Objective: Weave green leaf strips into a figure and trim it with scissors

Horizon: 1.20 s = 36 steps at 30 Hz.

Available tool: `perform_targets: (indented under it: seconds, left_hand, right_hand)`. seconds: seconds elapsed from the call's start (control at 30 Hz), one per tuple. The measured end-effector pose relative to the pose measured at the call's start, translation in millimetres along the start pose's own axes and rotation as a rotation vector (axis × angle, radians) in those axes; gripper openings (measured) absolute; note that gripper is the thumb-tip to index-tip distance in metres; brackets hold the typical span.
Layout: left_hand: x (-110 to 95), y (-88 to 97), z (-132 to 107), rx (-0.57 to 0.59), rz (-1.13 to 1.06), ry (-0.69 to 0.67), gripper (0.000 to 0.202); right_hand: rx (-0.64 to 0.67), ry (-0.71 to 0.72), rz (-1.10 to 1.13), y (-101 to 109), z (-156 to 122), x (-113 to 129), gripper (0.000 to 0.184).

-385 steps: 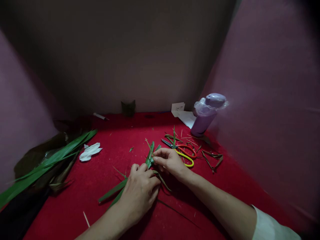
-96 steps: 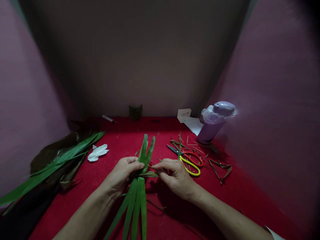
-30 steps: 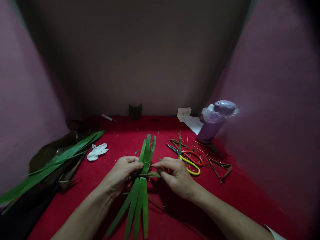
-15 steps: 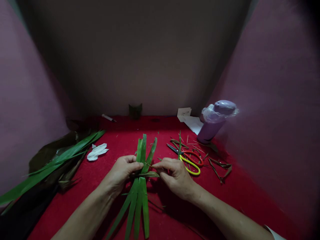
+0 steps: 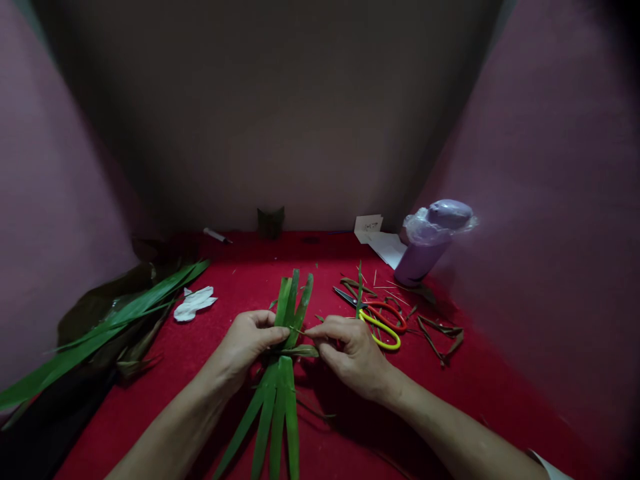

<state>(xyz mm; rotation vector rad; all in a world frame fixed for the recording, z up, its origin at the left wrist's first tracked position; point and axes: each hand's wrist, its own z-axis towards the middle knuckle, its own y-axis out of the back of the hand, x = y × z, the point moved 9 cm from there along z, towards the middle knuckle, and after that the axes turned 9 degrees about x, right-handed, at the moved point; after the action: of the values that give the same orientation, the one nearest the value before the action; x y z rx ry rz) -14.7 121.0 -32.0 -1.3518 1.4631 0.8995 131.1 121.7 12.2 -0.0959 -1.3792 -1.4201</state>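
Note:
Between thumb and fingers, my left hand [image 5: 255, 340] grips a bundle of green leaf strips [image 5: 277, 393]. The strips fan out toward me below, and shorter ends stick up above the hand. A dried brownish leaf band [image 5: 303, 350] crosses the bundle at its middle. My right hand [image 5: 353, 350] is closed in a pinch on a thin yellowish stick [image 5: 301, 331], its far end at the upper strips by my left thumb. Whether the stick goes through the leaf I cannot tell. Scissors [image 5: 383, 327] with red and yellow handles lie just beyond my right hand.
Red cloth [image 5: 235, 280] covers the table. Long green leaves [image 5: 125, 323] lie at left, near a crumpled white tissue [image 5: 195, 303]. Dried leaf scraps [image 5: 450, 333] and thin sticks surround the scissors. Behind are a syringe [image 5: 216, 235], white papers [image 5: 387, 250] and a purple plastic-wrapped tumbler [image 5: 425, 247].
The upper ends of the leaf strips have shifted slightly right and sit closer together. Both hands stay almost in place, keeping their holds.

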Motion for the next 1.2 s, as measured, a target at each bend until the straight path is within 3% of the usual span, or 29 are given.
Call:
perform_targets:
  seconds: [0.4, 1.0, 1.2]
  left_hand:
    - [-11.1, 1.3, -2.7, -0.087, 0.113, -0.03, 0.019]
    - [-11.6, -1.2, -2.0, -0.11, 0.115, -0.037, 0.017]
    - [-13.5, 1.2, -2.9, -0.127, 0.118, -0.044, 0.019]
  right_hand:
    - [-0.007, 0.0, 0.001, -1.8, -0.7, 1.0, 0.029]
    - [-0.024, 0.011, 0.034, -2.7, -2.9, 2.8, 0.029]
    - [-0.022, -0.136, 0.203, -6.5, -0.5, -12.5, 0.028]
